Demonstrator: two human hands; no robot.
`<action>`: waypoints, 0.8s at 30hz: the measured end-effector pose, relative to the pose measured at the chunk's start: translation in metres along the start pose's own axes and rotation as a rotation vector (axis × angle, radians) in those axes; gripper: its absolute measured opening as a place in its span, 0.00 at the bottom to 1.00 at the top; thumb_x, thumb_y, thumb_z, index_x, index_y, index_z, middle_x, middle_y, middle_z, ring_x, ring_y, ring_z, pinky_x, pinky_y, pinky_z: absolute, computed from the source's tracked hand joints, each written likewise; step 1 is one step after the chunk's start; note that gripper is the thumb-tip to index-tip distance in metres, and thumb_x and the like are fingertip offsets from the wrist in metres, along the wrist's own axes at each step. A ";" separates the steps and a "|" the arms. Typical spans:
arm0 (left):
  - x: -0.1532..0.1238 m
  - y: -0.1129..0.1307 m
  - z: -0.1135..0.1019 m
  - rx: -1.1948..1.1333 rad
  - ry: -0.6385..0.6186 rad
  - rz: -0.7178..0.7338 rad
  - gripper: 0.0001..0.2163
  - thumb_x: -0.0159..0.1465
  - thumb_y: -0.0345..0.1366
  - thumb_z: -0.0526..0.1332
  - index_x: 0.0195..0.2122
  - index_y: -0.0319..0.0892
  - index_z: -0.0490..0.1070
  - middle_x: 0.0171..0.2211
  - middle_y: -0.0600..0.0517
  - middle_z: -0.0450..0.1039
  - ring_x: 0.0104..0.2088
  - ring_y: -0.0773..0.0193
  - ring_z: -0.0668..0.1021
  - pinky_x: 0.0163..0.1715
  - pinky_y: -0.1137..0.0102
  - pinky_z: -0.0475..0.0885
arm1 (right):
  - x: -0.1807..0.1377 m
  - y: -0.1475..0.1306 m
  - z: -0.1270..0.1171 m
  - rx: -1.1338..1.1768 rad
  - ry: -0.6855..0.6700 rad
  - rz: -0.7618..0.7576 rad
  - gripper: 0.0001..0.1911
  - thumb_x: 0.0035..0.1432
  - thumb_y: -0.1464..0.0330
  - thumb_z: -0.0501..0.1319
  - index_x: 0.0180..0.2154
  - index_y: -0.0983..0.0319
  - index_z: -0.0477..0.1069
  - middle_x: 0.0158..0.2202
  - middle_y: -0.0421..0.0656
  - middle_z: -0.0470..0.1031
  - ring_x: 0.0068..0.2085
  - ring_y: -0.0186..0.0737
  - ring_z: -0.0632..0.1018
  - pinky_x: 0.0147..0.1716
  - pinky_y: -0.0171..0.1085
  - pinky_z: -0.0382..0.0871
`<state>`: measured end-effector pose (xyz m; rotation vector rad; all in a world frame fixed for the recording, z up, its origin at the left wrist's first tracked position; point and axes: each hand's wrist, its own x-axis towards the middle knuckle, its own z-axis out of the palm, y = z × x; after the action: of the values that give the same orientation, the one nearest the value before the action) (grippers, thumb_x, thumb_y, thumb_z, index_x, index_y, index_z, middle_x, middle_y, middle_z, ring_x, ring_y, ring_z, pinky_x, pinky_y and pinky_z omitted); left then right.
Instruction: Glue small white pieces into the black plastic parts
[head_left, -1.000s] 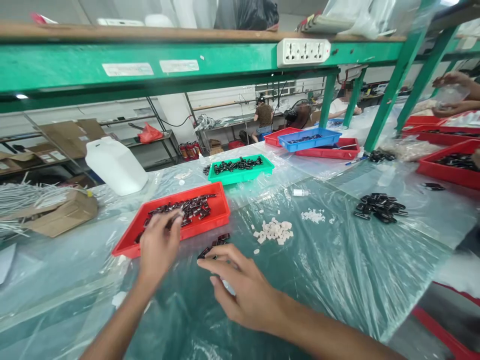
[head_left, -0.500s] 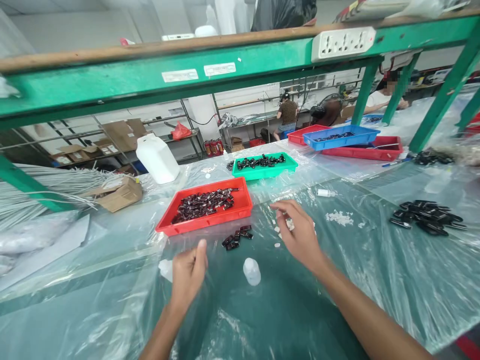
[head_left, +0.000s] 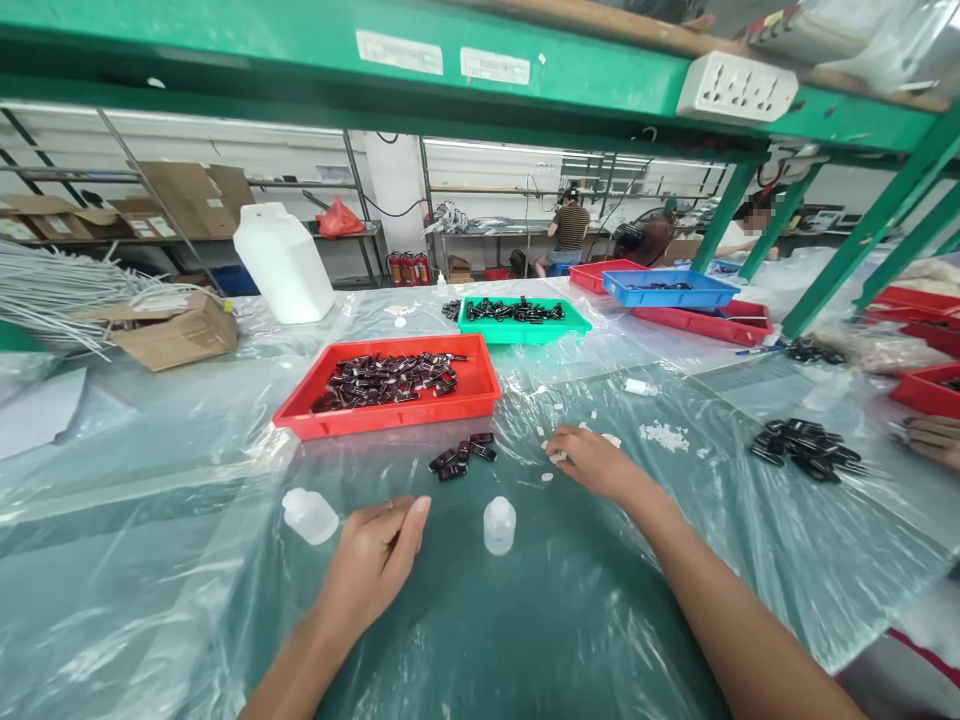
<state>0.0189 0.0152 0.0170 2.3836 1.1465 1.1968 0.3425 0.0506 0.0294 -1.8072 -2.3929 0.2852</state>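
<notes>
My left hand (head_left: 379,555) is closed above the plastic-covered table, thumb pressed to its curled fingers. Whatever it may hold is hidden. A small translucent bottle (head_left: 310,516) lies tilted to its left, and another small bottle (head_left: 499,526) stands upright between my hands. My right hand (head_left: 589,460) is down among small flat white pieces (head_left: 547,477), its fingertips bent together at one of them; whether it grips that piece cannot be made out. Several glossy dark brown pieces (head_left: 463,455) lie between my hands, in front of a red tray (head_left: 390,415) holding many similar pieces.
Behind stand a green tray (head_left: 525,326), a blue tray (head_left: 670,288) and a white jug (head_left: 283,265). On the right are white bits (head_left: 664,436), a pile of black pieces (head_left: 804,447) and another person's hand (head_left: 934,438). A green shelf beam (head_left: 600,75) crosses overhead.
My right hand has lowered onto the white pieces and its fingers have drawn together. My left hand stays closed, now turned more to the right, leaving the tilted bottle in fuller view.
</notes>
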 end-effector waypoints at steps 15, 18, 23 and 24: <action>-0.002 -0.015 0.007 0.169 0.009 -0.081 0.11 0.74 0.37 0.58 0.36 0.38 0.72 0.30 0.55 0.72 0.28 0.67 0.76 0.31 0.69 0.74 | -0.001 -0.015 -0.005 0.039 0.018 -0.080 0.12 0.71 0.62 0.61 0.48 0.63 0.74 0.48 0.46 0.76 0.45 0.41 0.79 0.47 0.46 0.77; 0.002 -0.022 0.022 0.239 -0.014 -0.084 0.09 0.73 0.38 0.61 0.49 0.39 0.73 0.45 0.48 0.76 0.41 0.60 0.80 0.42 0.61 0.79 | 0.000 -0.013 -0.002 0.057 0.025 -0.058 0.11 0.71 0.62 0.61 0.47 0.63 0.74 0.47 0.45 0.76 0.45 0.41 0.79 0.47 0.46 0.77; 0.013 -0.026 0.050 0.322 -0.097 -0.043 0.14 0.71 0.37 0.63 0.56 0.41 0.72 0.53 0.45 0.75 0.51 0.54 0.79 0.51 0.53 0.77 | -0.005 -0.017 -0.005 0.170 0.034 -0.109 0.12 0.70 0.63 0.61 0.50 0.63 0.72 0.52 0.47 0.74 0.48 0.43 0.77 0.49 0.48 0.76; 0.015 -0.025 0.053 0.330 -0.108 -0.044 0.13 0.71 0.37 0.63 0.54 0.40 0.73 0.51 0.46 0.76 0.49 0.55 0.80 0.50 0.54 0.78 | -0.007 -0.021 -0.007 0.213 0.018 -0.144 0.12 0.70 0.63 0.61 0.50 0.62 0.72 0.52 0.47 0.73 0.48 0.43 0.77 0.48 0.47 0.76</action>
<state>0.0506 0.0495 -0.0215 2.6027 1.4482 0.9112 0.3261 0.0389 0.0410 -1.5322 -2.3626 0.4841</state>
